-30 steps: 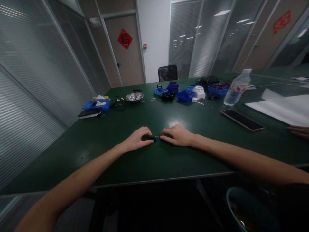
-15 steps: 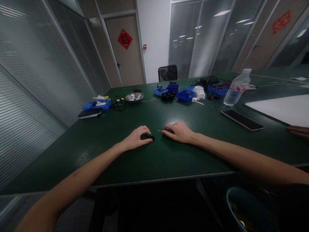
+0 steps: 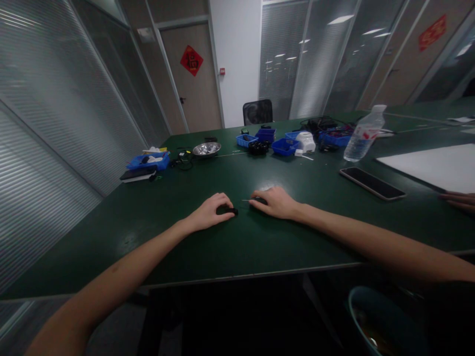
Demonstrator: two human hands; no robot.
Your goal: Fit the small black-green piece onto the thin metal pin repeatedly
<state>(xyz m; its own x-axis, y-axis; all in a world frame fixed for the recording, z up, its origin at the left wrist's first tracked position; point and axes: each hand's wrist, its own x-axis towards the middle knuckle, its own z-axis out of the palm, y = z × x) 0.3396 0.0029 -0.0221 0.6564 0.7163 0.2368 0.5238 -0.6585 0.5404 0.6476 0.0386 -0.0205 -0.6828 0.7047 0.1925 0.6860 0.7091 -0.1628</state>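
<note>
My left hand (image 3: 211, 211) rests low over the green table (image 3: 237, 249), fingers and thumb closed around a small black object (image 3: 232, 211). Only one end of that object shows past the fingertips. Just to the right, my right hand (image 3: 276, 202) lies on the table, closed on a thin tool with a slim metal shaft (image 3: 245, 200). This shaft points left toward the black object, with a small gap between them. The tool's handle is mostly covered by my fingers, so its exact kind cannot be made out.
A phone (image 3: 372, 183) and a water bottle (image 3: 365, 134) are on the right, near white paper (image 3: 432, 165) and another person's hand (image 3: 460, 200). Farther back are a metal bowl (image 3: 207, 150), blue bins (image 3: 285, 147) and a blue tray (image 3: 148, 161). A bin (image 3: 354, 309) stands below the edge.
A bit of green that showed on top of the black object by my left fingertips is no longer visible. Both hands stay in nearly the same place.
</note>
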